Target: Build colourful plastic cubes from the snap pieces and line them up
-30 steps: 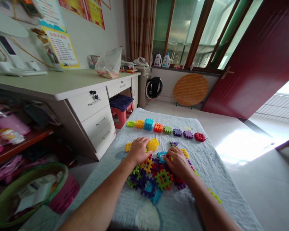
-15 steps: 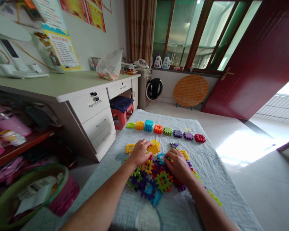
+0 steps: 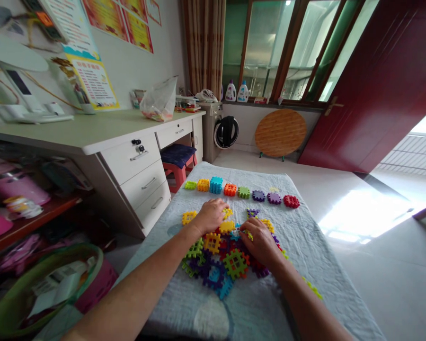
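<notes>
My left hand (image 3: 211, 215) reaches over the far side of a pile of notched plastic building pieces, its fingers curled at a yellow building piece (image 3: 227, 213) and partly covering it. Just nearer to me, a solid yellow piece (image 3: 227, 227) lies on the pile. On the right of the pile, my right hand (image 3: 259, 239) is closed with a small yellow-green building piece (image 3: 249, 234) at its fingertips. A blue piece (image 3: 235, 233) is beside those fingers. Toward me lie a green square frame (image 3: 235, 263) and a purple piece (image 3: 213, 274).
Several assembled blocks form a row across the cloth-covered table (image 3: 170, 303), from a lime one (image 3: 190, 185) to a red one (image 3: 291, 201). A yellow piece (image 3: 189, 217) lies left of the pile. A white desk (image 3: 128, 156) and a red stool (image 3: 179, 166) stand at left.
My left hand has moved away from the solid yellow piece to the yellow one behind it. A small yellow-green piece now shows at my right fingertips. The view has shifted slightly.
</notes>
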Demonstrator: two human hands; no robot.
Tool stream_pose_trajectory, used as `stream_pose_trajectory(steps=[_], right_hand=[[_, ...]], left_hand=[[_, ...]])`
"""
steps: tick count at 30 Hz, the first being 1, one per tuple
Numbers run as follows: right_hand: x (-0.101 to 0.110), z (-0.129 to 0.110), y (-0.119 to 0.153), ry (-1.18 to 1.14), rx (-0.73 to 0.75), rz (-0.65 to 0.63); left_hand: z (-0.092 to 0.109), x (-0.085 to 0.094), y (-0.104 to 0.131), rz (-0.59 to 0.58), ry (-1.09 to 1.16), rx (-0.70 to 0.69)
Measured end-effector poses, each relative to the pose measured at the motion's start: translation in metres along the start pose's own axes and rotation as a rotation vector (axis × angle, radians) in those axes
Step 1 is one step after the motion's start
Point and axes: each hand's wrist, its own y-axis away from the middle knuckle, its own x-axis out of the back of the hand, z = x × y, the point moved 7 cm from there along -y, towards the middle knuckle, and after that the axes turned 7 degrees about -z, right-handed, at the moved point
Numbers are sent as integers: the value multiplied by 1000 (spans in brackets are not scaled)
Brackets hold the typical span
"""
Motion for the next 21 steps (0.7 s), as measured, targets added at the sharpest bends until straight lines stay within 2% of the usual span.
stream_pose_trajectory(steps=[2,6,13,17,21], right_hand=[[2,0,1,-7,-2,14],[3,2,2,-17,-12,36],[-1,4,1,-35,16,38],[-1,4,1,-42,17,36],[-1,4,1,-36,17,39]], left_hand=[[-8,-1,-10,-5,-104,48],[-16,-12,-22,-115,-204,93],[-7,-18,-25,-197,-237,84],[-6,-16,-26,-223,-204,62],[-15,-5,-28,-193,-127,73]])
